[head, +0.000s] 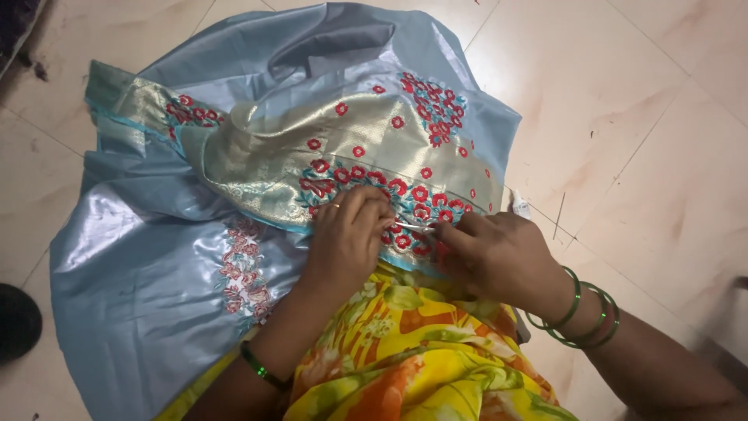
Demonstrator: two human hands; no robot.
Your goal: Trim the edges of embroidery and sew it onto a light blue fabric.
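Note:
A pale blue satin cloth (148, 257) lies spread on the floor, with a gold woven panel (374, 148) on it bearing red and teal embroidered flowers. My left hand (348, 234) presses down on the flowered edge, fingers curled, a ring on one finger. My right hand (499, 257) sits just to its right and pinches a thin silvery needle-like tool (413, 226) whose tip points at my left fingertips. Green bangles circle both wrists.
A yellow, orange and green flowered garment (405, 359) covers my lap under the hands. The floor (623, 117) is pale glossy tile. A small white object (520, 205) lies by the cloth's right edge. A dark round thing (15, 320) sits at far left.

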